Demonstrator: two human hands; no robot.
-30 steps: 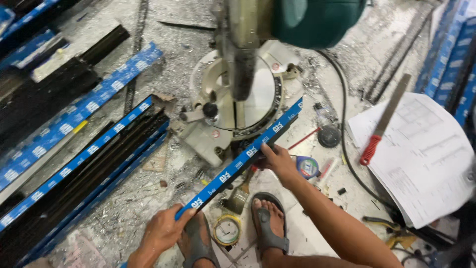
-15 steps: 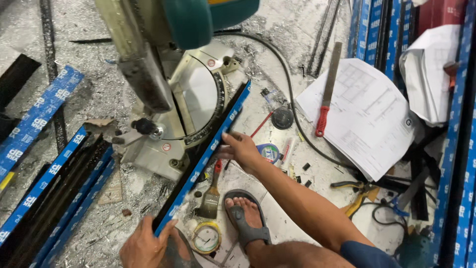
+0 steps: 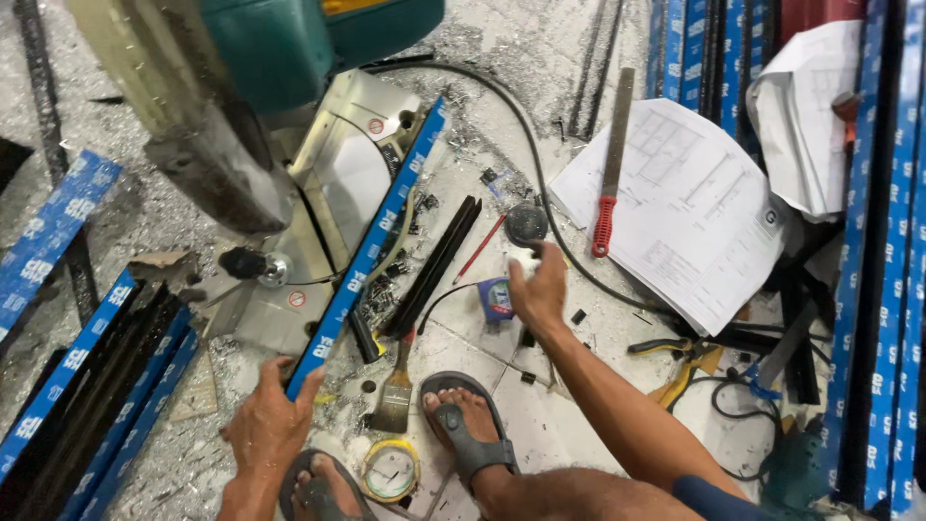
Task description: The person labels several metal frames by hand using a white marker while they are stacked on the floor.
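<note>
Nearest, at 7 o'clock: left hand, fingers clamped on the near end of a long aluminium profile wrapped in blue film, which lies across the grey metal base of the mitre saw toward 12 o'clock, seemingly placed but not yet cut, the teal saw head raised above it. At centre: right hand, fingers curled loosely together, off the profile, over a small blue tape measure on the littered floor; whether it grips anything cannot be told. Farther, at 2 o'clock: red-handled metal file on white drawing sheets.
</note>
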